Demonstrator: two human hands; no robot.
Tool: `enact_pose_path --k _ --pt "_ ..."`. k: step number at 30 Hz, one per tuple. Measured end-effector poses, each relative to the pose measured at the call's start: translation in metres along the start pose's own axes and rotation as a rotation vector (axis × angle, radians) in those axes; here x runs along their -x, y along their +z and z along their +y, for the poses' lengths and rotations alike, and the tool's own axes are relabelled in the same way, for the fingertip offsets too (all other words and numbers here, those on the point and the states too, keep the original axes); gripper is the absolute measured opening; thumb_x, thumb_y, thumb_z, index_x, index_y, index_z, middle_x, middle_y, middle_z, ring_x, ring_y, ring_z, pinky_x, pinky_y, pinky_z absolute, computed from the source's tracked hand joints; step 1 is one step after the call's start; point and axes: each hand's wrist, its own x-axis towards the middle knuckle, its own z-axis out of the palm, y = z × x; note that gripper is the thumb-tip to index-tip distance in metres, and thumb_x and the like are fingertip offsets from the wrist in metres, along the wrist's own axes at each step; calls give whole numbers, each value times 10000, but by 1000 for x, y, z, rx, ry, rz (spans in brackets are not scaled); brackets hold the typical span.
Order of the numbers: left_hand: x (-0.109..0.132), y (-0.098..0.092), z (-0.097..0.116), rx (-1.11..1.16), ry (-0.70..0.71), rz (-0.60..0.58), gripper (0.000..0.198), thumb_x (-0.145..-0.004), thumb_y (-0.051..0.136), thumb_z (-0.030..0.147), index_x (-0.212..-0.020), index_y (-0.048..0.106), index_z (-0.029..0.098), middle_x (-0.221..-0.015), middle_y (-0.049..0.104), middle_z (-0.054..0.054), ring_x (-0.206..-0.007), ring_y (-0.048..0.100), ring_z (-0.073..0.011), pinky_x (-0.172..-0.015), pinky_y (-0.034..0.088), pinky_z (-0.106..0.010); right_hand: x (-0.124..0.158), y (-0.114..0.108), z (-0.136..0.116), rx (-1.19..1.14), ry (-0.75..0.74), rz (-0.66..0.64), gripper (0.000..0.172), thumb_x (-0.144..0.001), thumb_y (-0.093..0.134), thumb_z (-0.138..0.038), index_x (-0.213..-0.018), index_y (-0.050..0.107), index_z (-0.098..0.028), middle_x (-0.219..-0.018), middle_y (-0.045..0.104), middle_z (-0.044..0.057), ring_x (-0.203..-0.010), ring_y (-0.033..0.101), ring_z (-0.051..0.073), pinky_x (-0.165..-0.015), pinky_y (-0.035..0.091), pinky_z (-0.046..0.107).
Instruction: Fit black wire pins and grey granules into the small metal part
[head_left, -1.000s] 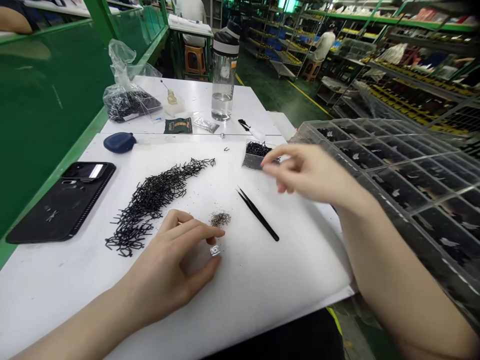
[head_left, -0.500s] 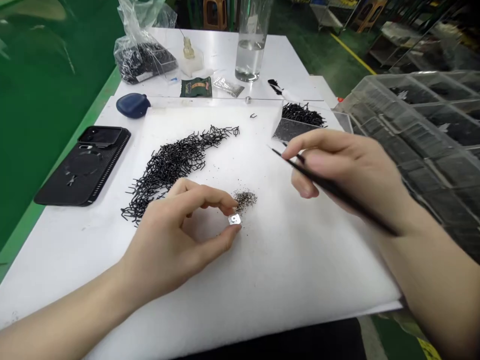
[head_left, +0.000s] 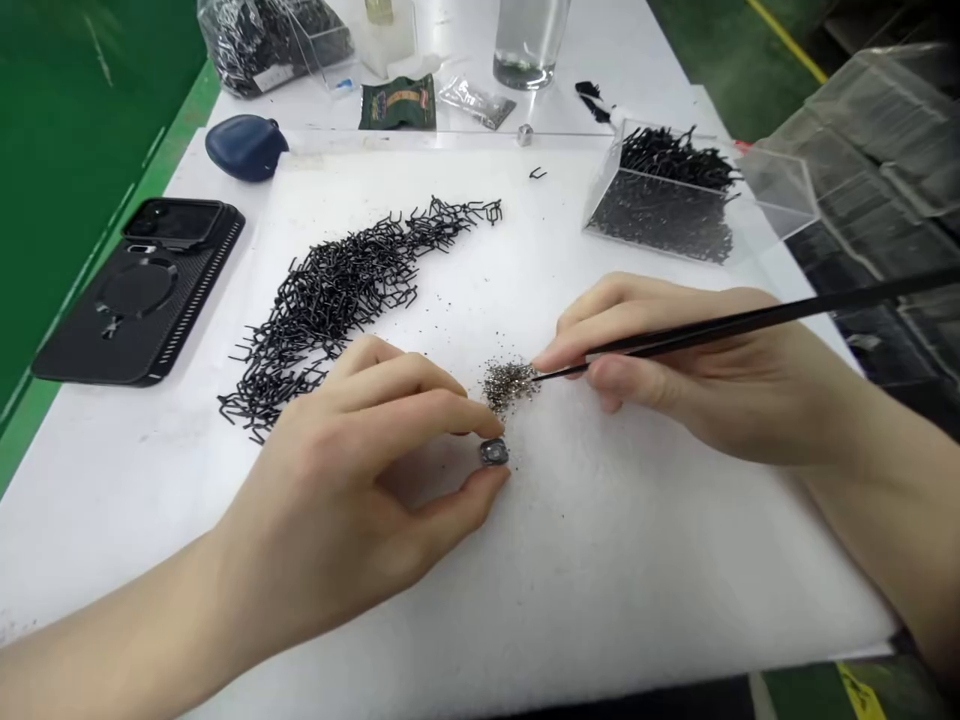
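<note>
My left hand (head_left: 360,470) pinches a small square metal part (head_left: 493,452) between thumb and forefinger, resting it on the white foam mat (head_left: 600,560). My right hand (head_left: 697,365) grips black tweezers (head_left: 720,328), whose tips touch a little heap of tiny grey specks (head_left: 508,382) just above the metal part. A long pile of black bent wire clips (head_left: 345,290) lies on the mat to the left of both hands.
A clear box of black clips (head_left: 667,190) stands at the upper right, with a compartment tray (head_left: 885,150) beyond it. A black phone (head_left: 139,290) and a blue case (head_left: 246,146) lie at the left. A water bottle (head_left: 529,40) and a bag of clips (head_left: 262,35) stand at the back.
My right hand picked up the tweezers from the mat and brought their tips down to the speck heap. My left hand kept pinching the metal part. The view tilted down.
</note>
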Motion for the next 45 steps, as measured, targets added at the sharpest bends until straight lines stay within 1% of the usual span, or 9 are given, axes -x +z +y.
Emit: enact_pose_path --k 2,7,11,18,23,31,36,41,45 --pt "0 0 0 -14 5 6 54 -930 753 256 -972 778 277 -949 738 17 -874 630 -170 -850 536 -339 -1 -3 2 32 -11 -11 183 -956 757 -224 -1067 867 -319 -1006 822 12 -819 765 157 -590 608 233" --pt "-1 2 0 -11 -25 6 18 -921 763 286 -930 775 297 -896 732 25 -809 636 -167 -808 541 -338 2 -4 6 105 32 14 141 -930 804 -262 -1038 865 -328 -962 856 -12 -862 810 190 -760 683 274" --pt "-2 2 2 1 -27 3 34 -908 771 267 -931 775 292 -880 738 25 -826 638 -171 -763 533 -313 3 -2 6 104 33 2 137 -926 809 -251 -1033 864 -318 -960 860 -12 -847 812 183 -757 684 256" --pt "-2 0 1 7 -18 -2 25 -907 779 262 -924 779 281 -859 740 33 -821 617 -154 -733 530 -274 3 0 4 115 28 -4 196 -924 793 -209 -1043 856 -351 -997 859 -27 -900 811 204 -791 688 303" --pt "-1 2 -1 24 -23 -13 31 -906 770 251 -919 781 276 -854 736 24 -829 619 -162 -715 525 -268 3 1 2 99 26 -7 197 -919 797 -198 -1038 860 -343 -992 860 -31 -906 812 191 -803 680 280" --pt "-2 2 -1 11 -23 -22 42 -919 753 272 -938 782 295 -882 739 20 -839 640 -170 -712 546 -285 2 2 4 94 37 -9 215 -915 795 -201 -1034 864 -367 -994 859 -27 -894 810 216 -780 684 325" --pt "-3 2 -2 14 2 -12 33 -904 777 262 -935 787 269 -873 736 22 -833 626 -154 -713 548 -271 3 1 5 103 24 -8 197 -931 787 -216 -1041 859 -364 -992 859 -30 -901 810 213 -786 679 329" --pt "-3 2 -1 17 7 -11 44 -904 777 256 -945 790 264 -887 741 18 -836 628 -157 -699 548 -272 5 -1 7 123 29 7 164 -931 798 -243 -1039 854 -353 -986 854 -32 -889 799 203 -763 668 316" --pt "-3 1 -1 22 10 -9 43 -906 773 242 -941 793 256 -883 740 16 -831 627 -152 -719 553 -272 5 -3 7 113 26 -13 181 -929 796 -256 -1060 851 -369 -998 853 -36 -891 799 216 -755 674 335"
